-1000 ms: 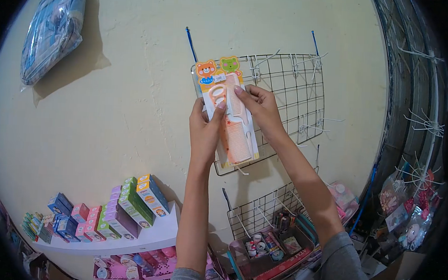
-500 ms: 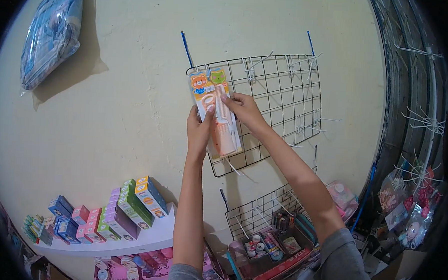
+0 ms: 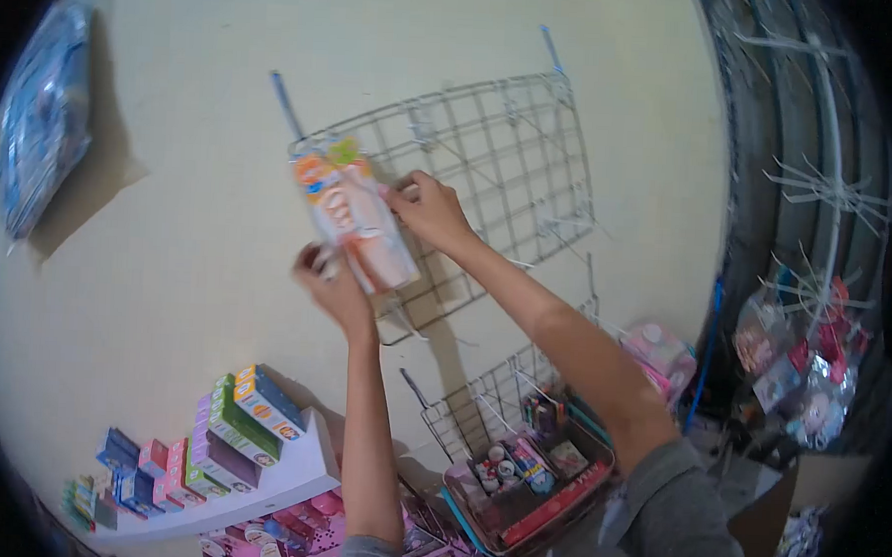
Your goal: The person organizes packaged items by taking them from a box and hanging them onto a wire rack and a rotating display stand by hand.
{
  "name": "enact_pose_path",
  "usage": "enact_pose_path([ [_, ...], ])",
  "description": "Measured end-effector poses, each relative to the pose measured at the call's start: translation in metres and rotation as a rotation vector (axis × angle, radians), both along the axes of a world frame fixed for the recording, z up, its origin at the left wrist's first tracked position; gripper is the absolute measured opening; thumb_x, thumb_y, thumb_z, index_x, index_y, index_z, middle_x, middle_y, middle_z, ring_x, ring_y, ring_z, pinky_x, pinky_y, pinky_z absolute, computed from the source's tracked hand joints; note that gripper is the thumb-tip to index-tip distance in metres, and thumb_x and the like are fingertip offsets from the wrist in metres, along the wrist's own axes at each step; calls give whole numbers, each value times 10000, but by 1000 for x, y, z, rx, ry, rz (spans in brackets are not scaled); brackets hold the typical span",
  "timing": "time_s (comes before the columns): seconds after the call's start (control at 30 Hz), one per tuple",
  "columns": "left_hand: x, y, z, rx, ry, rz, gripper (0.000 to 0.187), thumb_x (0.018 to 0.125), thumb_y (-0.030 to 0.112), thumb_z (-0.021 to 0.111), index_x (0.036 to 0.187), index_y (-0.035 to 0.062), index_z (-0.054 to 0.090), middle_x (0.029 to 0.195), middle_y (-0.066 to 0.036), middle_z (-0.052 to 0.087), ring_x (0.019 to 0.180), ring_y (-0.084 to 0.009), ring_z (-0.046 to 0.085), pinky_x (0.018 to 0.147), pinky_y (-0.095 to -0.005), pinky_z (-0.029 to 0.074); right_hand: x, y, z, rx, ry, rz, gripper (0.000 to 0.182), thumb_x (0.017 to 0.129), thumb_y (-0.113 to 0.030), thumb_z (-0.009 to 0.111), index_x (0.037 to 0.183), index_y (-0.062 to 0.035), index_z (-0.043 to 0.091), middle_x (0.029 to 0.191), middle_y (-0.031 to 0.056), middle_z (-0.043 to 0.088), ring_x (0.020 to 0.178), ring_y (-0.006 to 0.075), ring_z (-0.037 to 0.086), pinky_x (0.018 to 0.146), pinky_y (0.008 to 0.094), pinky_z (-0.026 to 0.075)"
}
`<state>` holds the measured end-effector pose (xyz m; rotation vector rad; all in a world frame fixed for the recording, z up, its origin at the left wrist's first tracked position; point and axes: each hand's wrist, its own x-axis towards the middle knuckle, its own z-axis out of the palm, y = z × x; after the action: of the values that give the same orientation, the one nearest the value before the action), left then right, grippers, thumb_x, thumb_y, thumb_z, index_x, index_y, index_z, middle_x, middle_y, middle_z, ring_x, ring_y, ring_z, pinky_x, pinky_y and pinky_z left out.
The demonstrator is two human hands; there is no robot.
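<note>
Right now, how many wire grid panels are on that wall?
2: the upper wire grid panel behind the comb pack, and the lower wire grid panel above the basket. More may be hidden.

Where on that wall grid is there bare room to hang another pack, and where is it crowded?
The wire grid looks bare right of the right hand, out to its blue hanger, apart from a few empty hooks. Its left edge is crowded: both hands hold the comb pack there, left hand below. The basket underneath is full.
</note>
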<state>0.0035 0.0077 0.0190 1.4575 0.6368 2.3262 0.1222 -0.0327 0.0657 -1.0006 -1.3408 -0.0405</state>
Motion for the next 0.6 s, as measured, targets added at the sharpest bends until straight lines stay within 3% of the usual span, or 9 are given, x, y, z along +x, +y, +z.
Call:
enact_pose_path([
  [0.1, 8, -50, -21, 168, -186, 218, 216, 751, -8, 432, 962, -35, 397, 949, -110, 424, 848, -178, 418, 745, -279, 363, 28, -59, -14, -88, -88, -201, 366, 748, -320, 513, 874, 23, 484, 756, 169, 571, 699, 250, 568, 614, 316, 443],
  [0.17, 26, -84, -26, 266, -322, 82, 208, 763, 2, 397, 965, -44, 406, 954, -102, 421, 855, -187, 419, 749, -287, 366, 59, -108, -33, -61, -405, -158, 373, 751, -327, 507, 852, 31, 483, 748, 172, 561, 683, 259, 563, 606, 331, 440],
  [0.23, 47, -112, -36, 358, -169, 206, 210, 776, 61, 408, 954, -32, 468, 1005, -116, 399, 894, -203, 427, 733, -304, 392, 74, -178, -56, -218, -423, -195, 361, 754, -320, 504, 837, 31, 486, 754, 171, 556, 681, 262, 558, 605, 331, 437],
  [0.3, 71, -132, -49, 562, -291, -374, 175, 767, 46, 437, 915, -24, 499, 1038, -129, 379, 831, -208, 466, 653, -280, 438, 79, -244, -75, -383, -423, -239, 350, 757, -313, 501, 822, 30, 488, 761, 171, 550, 679, 265, 553, 603, 332, 435],
  [0.37, 109, -179, -59, 470, -420, -830, 194, 755, 53, 464, 930, -32, 465, 971, -130, 415, 791, -194, 474, 635, -269, 439, 78, -312, -93, -526, -546, -330, 308, 759, -282, 504, 811, 21, 504, 783, 159, 546, 700, 264, 547, 604, 324, 436],
  [0.4, 129, -205, -66, 426, -428, -924, 194, 755, 53, 464, 930, -32, 465, 971, -130, 415, 791, -194, 474, 635, -269, 439, 76, -345, -102, -573, -499, -410, 308, 759, -282, 504, 811, 21, 504, 783, 159, 546, 700, 264, 547, 604, 324, 436],
  [0.47, 164, -255, -81, 97, -84, -878, 222, 754, 62, 474, 944, -39, 417, 878, -118, 449, 787, -183, 472, 612, -253, 428, 64, -408, -117, -678, -366, -603, 274, 761, -250, 505, 834, 14, 516, 793, 142, 545, 730, 259, 542, 629, 319, 432],
  [0.57, 208, -331, -111, 75, -150, -1464, 223, 741, 53, 478, 926, -31, 387, 833, -104, 451, 686, -157, 456, 568, -232, 381, 36, -494, -136, -788, -56, -773, 263, 751, -228, 520, 857, 13, 526, 797, 133, 546, 758, 255, 537, 650, 317, 429],
  [0.6, 216, -358, -120, 63, -50, -1509, 221, 734, 44, 473, 925, -24, 385, 839, -98, 446, 670, -145, 443, 565, -227, 375, 26, -518, -145, -822, 60, -914, 260, 745, -222, 526, 857, 13, 529, 806, 127, 549, 760, 251, 539, 656, 314, 431],
])
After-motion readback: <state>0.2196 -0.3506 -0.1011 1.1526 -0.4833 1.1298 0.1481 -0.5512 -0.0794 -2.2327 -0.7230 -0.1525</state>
